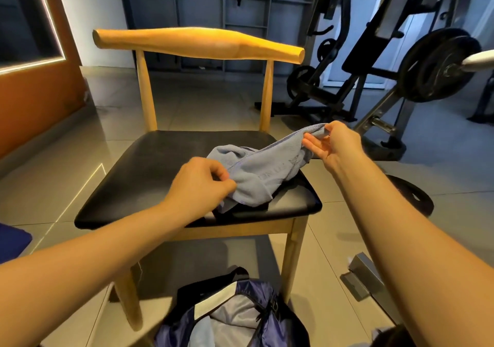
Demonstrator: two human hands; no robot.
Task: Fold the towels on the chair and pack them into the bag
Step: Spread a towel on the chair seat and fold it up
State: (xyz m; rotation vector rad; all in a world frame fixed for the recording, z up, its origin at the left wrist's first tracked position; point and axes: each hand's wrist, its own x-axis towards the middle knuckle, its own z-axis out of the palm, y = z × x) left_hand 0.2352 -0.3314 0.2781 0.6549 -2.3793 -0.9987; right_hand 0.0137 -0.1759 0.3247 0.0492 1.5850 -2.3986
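Note:
A light blue towel (263, 167) lies crumpled on the right half of the black seat of a wooden chair (149, 170). My left hand (199, 183) pinches the towel's near left edge. My right hand (332, 143) pinches a far right corner and holds it lifted above the seat's edge, so the cloth stretches between both hands. On the floor in front of the chair stands an open dark blue bag (235, 317) with pale cloth showing inside it.
Weight machines with black plates (433, 66) stand to the right behind the chair. A weight plate (411, 194) lies on the floor by the chair's right side. A grey metal block (363, 274) sits near my right forearm. An orange panel (34, 100) is on the left.

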